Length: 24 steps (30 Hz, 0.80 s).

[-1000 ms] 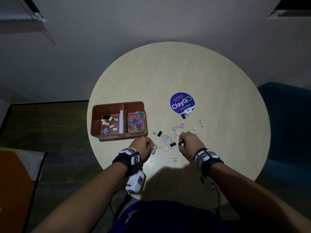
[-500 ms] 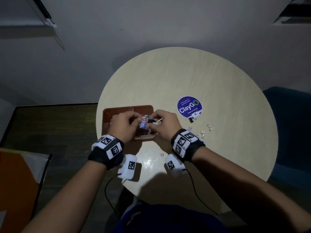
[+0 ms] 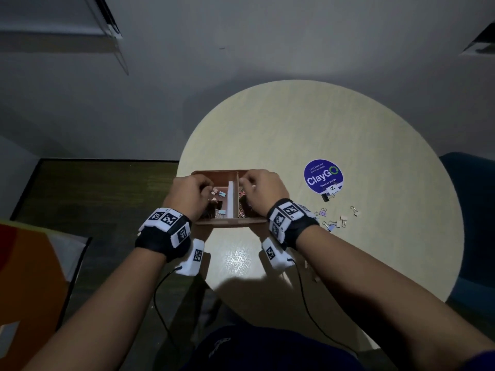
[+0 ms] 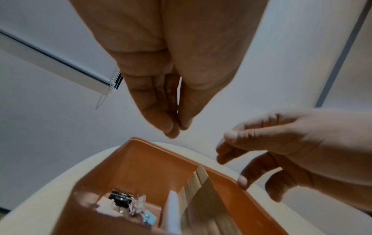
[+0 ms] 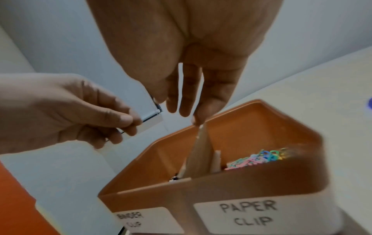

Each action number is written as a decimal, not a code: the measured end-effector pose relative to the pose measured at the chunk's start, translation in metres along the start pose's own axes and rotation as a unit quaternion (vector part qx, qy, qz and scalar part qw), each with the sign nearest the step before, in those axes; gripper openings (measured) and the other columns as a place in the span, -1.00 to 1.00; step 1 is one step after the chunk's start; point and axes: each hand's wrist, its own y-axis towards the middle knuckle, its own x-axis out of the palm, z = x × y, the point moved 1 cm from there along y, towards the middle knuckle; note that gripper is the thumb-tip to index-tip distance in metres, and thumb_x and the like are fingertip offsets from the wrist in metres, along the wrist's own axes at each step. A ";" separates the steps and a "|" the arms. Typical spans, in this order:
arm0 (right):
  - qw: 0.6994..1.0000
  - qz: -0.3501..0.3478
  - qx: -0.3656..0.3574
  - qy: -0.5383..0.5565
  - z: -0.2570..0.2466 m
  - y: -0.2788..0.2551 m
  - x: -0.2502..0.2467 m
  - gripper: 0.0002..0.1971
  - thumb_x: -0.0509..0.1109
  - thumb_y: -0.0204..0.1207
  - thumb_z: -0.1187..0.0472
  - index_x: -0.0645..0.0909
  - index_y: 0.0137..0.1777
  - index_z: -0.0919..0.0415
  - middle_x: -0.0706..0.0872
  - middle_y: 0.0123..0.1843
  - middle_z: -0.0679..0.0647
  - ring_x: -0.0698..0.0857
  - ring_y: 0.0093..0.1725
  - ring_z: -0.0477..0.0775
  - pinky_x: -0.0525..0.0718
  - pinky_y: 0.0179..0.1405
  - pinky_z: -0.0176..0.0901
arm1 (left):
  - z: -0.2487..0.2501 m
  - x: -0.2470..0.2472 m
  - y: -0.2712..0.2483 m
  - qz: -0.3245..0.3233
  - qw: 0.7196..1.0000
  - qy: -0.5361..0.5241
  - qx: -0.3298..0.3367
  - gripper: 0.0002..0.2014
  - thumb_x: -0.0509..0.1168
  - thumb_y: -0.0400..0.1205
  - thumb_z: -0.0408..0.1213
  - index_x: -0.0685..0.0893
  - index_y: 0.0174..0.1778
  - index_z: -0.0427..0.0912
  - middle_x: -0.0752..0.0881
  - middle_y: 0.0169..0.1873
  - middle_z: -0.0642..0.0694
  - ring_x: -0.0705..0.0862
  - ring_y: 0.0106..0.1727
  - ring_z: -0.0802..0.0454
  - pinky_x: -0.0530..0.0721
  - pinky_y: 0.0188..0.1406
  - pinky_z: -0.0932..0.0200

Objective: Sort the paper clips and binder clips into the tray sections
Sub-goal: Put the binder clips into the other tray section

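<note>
Hovering over the divided orange plastic tray (image 3: 230, 223), your left hand (image 3: 188, 195) and right hand (image 3: 263, 190) have fingers loosely bunched, apparently empty. Both sections hold clips; several pastel binder clips (image 3: 334, 219) remain on the round beige table (image 3: 348, 129).

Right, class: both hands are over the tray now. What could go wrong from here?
1. The tray sits near the table's edge; a nudge could tip it off.
2. The hands hover either side of the divider, so a dropped clip could land in the wrong section.
3. Binder clips left behind the right hand could get missed.
</note>
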 end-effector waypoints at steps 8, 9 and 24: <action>0.991 0.044 0.127 0.022 0.109 -0.039 -0.038 -0.80 0.33 0.58 0.05 0.69 -0.18 0.09 0.78 -0.19 -0.03 0.70 -0.15 0.04 0.64 -0.10 -0.14 | 0.064 0.051 -0.020 -0.131 0.981 0.002 0.143 -0.84 0.30 0.64 -0.17 0.79 0.02 0.00 0.80 -0.08 0.00 0.72 -0.03 0.02 0.69 0.04 0.07; 0.989 0.036 0.141 0.020 0.123 -0.047 -0.041 -0.82 0.34 0.57 0.07 0.69 -0.19 0.10 0.78 -0.19 -0.01 0.70 -0.14 0.05 0.64 -0.10 -0.14 | 0.072 0.062 -0.024 -0.148 0.975 0.008 0.165 -0.84 0.30 0.64 -0.18 0.79 0.01 0.00 0.81 -0.09 0.02 0.71 -0.05 0.07 0.67 0.03 0.12; 0.966 -0.188 0.151 -0.092 0.237 -0.148 -0.030 -0.48 0.47 0.38 0.06 0.37 0.32 -0.09 0.36 0.23 -0.05 0.62 -0.05 0.05 0.67 -0.09 -0.09 | 0.087 0.193 -0.057 -0.280 0.919 0.200 0.195 -0.69 0.36 0.54 -0.27 0.58 0.19 0.01 0.51 0.10 -0.06 0.62 0.05 -0.12 0.72 -0.07 -0.05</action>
